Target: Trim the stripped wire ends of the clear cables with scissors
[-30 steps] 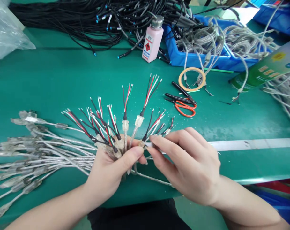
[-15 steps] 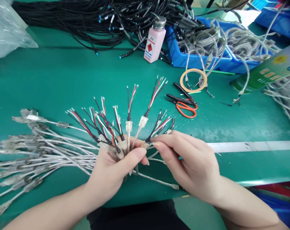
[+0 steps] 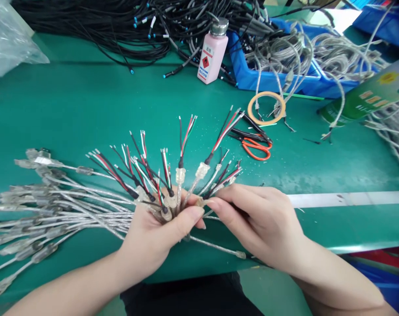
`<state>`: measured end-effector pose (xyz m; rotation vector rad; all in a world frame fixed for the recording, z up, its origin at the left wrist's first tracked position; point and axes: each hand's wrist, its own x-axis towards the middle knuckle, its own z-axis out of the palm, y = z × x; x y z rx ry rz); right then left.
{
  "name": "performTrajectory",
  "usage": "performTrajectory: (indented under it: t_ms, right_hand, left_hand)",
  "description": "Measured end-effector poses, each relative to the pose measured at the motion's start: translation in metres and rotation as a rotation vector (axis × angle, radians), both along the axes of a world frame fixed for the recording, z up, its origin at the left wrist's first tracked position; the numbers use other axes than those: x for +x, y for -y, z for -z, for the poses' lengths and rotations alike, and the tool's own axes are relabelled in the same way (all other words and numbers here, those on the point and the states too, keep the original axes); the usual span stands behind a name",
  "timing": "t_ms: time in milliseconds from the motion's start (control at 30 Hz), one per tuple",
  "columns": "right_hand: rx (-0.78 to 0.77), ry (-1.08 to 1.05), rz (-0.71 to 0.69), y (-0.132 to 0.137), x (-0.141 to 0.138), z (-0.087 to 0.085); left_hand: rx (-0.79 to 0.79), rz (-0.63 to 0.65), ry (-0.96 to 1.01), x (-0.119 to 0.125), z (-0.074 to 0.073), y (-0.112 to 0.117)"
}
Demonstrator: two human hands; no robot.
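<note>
My left hand (image 3: 163, 230) is closed around a bundle of cables (image 3: 110, 217) with clear braided jackets. Their stripped ends fan upward from the grip, showing black, red, white and green wires (image 3: 146, 175) with bare tips. Clear plastic collars (image 3: 202, 170) sit below the split wires. To the right of the bundle, my right hand (image 3: 258, 219) pinches a cable end beside my left thumb; the fingers cover most of that end. Moulded connector ends (image 3: 37, 252) of the bundle lie spread on the table at the left.
Red-handled cutters (image 3: 257, 148), a tape roll (image 3: 250, 109) and a pink bottle (image 3: 212, 52) stand or lie beyond my hands. Blue bins (image 3: 274, 82) hold more cables. Black cables (image 3: 87, 26) cover the back; a green can (image 3: 360, 98) is at the right.
The fanned wire ends right of centre have tilted and shifted to the right. My right fingertips have moved slightly right and down, with the wires beneath them turned rightward.
</note>
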<state>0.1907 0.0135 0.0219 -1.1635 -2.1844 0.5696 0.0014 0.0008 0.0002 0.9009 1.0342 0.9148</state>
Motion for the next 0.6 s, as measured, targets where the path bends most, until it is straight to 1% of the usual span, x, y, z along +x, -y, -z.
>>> performTrajectory:
  t_ms: [100,167,300,400,500,600]
  right_hand:
    - [-0.062,-0.046,-0.053,-0.0032,0.0018,-0.0010]
    - [-0.076,-0.069,-0.079,-0.0050,0.0023,-0.0014]
    - [-0.059,-0.063,-0.059,-0.0062,0.0018,-0.0014]
    - [-0.079,-0.083,-0.069,-0.0061,0.0017,-0.0010]
    - [-0.131,-0.098,-0.073,-0.0062,0.0026,-0.0011]
    - [-0.228,-0.117,-0.075,-0.0067,0.0031,-0.0019]
  left_hand:
    - [-0.005,0.010,-0.005,-0.0011,-0.0003,0.0012]
    - [0.001,0.020,0.006,-0.0012,-0.0009,0.0010]
    - [-0.013,0.007,0.047,0.0000,-0.0026,-0.0010]
    - [-0.021,0.006,0.078,0.0007,-0.0033,-0.0011]
    - [-0.011,0.012,0.092,0.0011,-0.0037,-0.0005]
    - [-0.014,0.010,0.098,0.0019,-0.0043,-0.0012]
